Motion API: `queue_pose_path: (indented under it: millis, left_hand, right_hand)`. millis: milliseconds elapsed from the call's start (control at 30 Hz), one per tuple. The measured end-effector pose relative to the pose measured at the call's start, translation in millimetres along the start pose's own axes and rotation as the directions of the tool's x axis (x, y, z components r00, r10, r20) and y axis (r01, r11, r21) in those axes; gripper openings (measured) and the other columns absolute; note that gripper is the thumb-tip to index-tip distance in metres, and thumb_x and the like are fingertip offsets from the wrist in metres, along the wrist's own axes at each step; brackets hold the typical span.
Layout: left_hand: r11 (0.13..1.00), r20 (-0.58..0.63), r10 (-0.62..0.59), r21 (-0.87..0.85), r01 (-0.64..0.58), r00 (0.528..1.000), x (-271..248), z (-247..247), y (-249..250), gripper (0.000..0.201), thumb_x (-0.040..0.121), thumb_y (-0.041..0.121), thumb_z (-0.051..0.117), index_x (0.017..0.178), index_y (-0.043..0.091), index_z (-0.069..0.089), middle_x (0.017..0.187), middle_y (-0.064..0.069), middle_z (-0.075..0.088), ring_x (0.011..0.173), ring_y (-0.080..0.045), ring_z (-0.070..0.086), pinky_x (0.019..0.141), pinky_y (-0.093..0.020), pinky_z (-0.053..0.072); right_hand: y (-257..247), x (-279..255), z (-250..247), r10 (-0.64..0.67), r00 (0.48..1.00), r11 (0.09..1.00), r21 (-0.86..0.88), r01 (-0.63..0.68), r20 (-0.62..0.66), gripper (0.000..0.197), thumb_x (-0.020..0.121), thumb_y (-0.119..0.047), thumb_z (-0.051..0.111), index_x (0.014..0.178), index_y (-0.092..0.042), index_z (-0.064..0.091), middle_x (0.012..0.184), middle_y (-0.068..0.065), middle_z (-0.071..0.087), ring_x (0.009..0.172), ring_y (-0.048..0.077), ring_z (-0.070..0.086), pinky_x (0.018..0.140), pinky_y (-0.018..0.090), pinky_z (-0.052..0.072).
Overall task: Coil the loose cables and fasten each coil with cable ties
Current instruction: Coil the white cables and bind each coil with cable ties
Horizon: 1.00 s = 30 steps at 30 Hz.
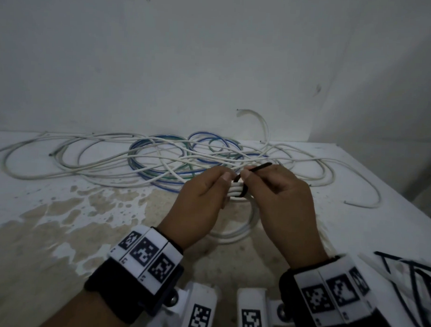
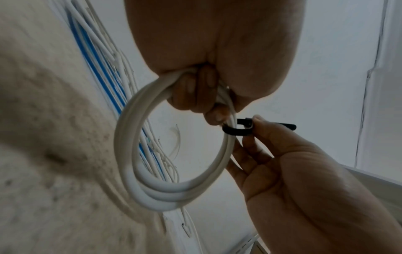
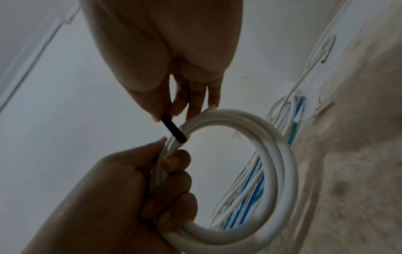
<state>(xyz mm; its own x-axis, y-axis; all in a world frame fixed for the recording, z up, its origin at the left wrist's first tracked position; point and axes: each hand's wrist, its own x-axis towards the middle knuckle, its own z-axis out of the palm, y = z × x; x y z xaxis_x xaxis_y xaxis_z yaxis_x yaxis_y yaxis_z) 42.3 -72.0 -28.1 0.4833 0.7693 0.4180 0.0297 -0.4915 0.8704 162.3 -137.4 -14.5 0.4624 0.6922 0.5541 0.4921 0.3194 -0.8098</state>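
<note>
A white cable coil (image 1: 241, 229) (image 2: 130, 165) (image 3: 280, 171) hangs upright above the table. My left hand (image 1: 203, 199) (image 2: 200, 92) (image 3: 139, 189) grips its top, fingers curled round the strands. A black cable tie (image 1: 240, 186) (image 2: 237, 131) (image 3: 174, 128) loops around the strands beside those fingers. My right hand (image 1: 277, 195) (image 2: 289, 171) (image 3: 174, 96) pinches the tie's tail between thumb and forefinger, and the tail's free end (image 1: 263, 166) sticks out up and to the right. The tie's head is hidden in the head view.
A tangle of loose white, blue and green cables (image 1: 175, 159) lies across the far half of the worn table (image 1: 61, 219). Spare black and white cable ties (image 1: 406, 270) lie at the near right. A wall (image 1: 213, 53) stands close behind.
</note>
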Motion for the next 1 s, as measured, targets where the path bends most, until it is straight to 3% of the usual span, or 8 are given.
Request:
queue_pose_path:
  millis: [167,300,400,467,600,700,833,1000]
  left_hand:
    - [0.957,0.076,-0.201,-0.199,0.212,0.977,1.1,-1.3,2.1,0.015,0.097,0.01,0.044,0.084,0.014,0.051,0.047,0.009,0.037,0.036,-0.005,0.028,0.042,-0.02,0.025]
    - [0.997,0.036,-0.063,0.041,0.061,0.997,1.0,0.0,-6.9,0.029,0.098,0.019,0.048,0.069,0.025,0.047,0.049,0.012,0.044,0.045,-0.002,0.036,0.052,-0.027,0.029]
    - [0.988,0.013,0.014,0.154,-0.016,1.0,-1.6,0.7,-5.3,0.025,0.099,0.02,0.046,0.074,0.025,0.049,0.059,0.005,0.046,0.053,-0.004,0.039,0.054,-0.019,0.032]
    - [0.996,0.051,-0.012,0.088,0.007,0.999,-3.1,1.0,-0.8,0.018,0.1,0.026,0.043,0.085,0.026,0.053,0.063,0.0,0.049,0.05,-0.005,0.039,0.051,-0.019,0.031]
    - [0.997,0.111,-0.058,0.058,0.052,0.992,-3.8,1.8,2.7,0.009,0.096,0.034,0.046,0.1,0.03,0.053,0.062,0.019,0.058,0.043,0.002,0.043,0.046,-0.013,0.031]
    - [0.998,0.088,-0.048,0.042,0.045,0.995,-3.0,0.7,0.6,0.007,0.094,0.031,0.052,0.097,0.029,0.058,0.062,0.02,0.058,0.046,0.005,0.046,0.049,-0.012,0.032]
    - [0.997,0.048,-0.037,0.071,0.033,0.998,-3.2,-1.7,-1.6,0.006,0.092,0.028,0.057,0.093,0.031,0.063,0.066,0.008,0.06,0.056,-0.005,0.053,0.056,-0.021,0.038]
    - [0.996,0.062,-0.045,0.084,0.04,0.997,-3.9,-0.8,-2.8,0.01,0.09,0.02,0.063,0.082,0.026,0.065,0.071,0.009,0.066,0.073,-0.013,0.061,0.069,-0.022,0.044]
  right_hand:
    - [1.6,0.9,-2.1,-0.036,0.999,0.995,-0.089,0.036,-0.003,0.007,0.083,-0.017,0.07,0.077,-0.016,0.075,0.079,0.0,0.067,0.08,0.003,0.061,0.072,0.006,0.037]
    - [3.6,0.4,-1.5,-0.059,0.998,0.994,-0.087,0.059,-0.001,0.014,0.081,-0.011,0.071,0.074,-0.023,0.071,0.075,-0.004,0.064,0.077,0.0,0.058,0.07,0.004,0.035]
    - [5.8,0.4,-0.3,-0.079,0.997,0.991,-0.108,0.08,0.017,0.02,0.081,-0.011,0.071,0.074,-0.029,0.068,0.075,-0.011,0.063,0.077,-0.002,0.058,0.072,0.005,0.036]
    - [5.9,0.0,-0.2,-0.086,0.996,0.992,-0.088,0.088,0.023,0.022,0.08,-0.009,0.071,0.076,-0.031,0.068,0.076,-0.014,0.065,0.078,-0.004,0.059,0.072,0.006,0.038]
    - [4.5,-0.6,-0.3,-0.022,0.999,1.0,-0.014,0.022,0.044,0.022,0.08,-0.005,0.069,0.08,-0.027,0.071,0.079,-0.016,0.068,0.077,-0.004,0.063,0.067,0.004,0.041]
    - [6.5,-0.9,-0.8,0.002,0.997,1.0,-0.027,0.0,0.072,0.017,0.082,-0.008,0.068,0.079,-0.024,0.073,0.08,-0.011,0.07,0.078,0.001,0.064,0.07,0.011,0.045]
    - [6.5,0.4,-1.1,-0.087,0.991,0.99,-0.1,0.097,0.099,0.016,0.083,-0.01,0.065,0.081,-0.025,0.07,0.08,-0.017,0.066,0.081,-0.006,0.059,0.072,0.004,0.038]
    - [-1.1,4.4,-8.6,-0.182,0.981,0.98,-0.094,0.176,-0.059,0.008,0.084,-0.019,0.062,0.079,-0.017,0.067,0.079,-0.005,0.063,0.079,0.004,0.056,0.071,0.006,0.037]
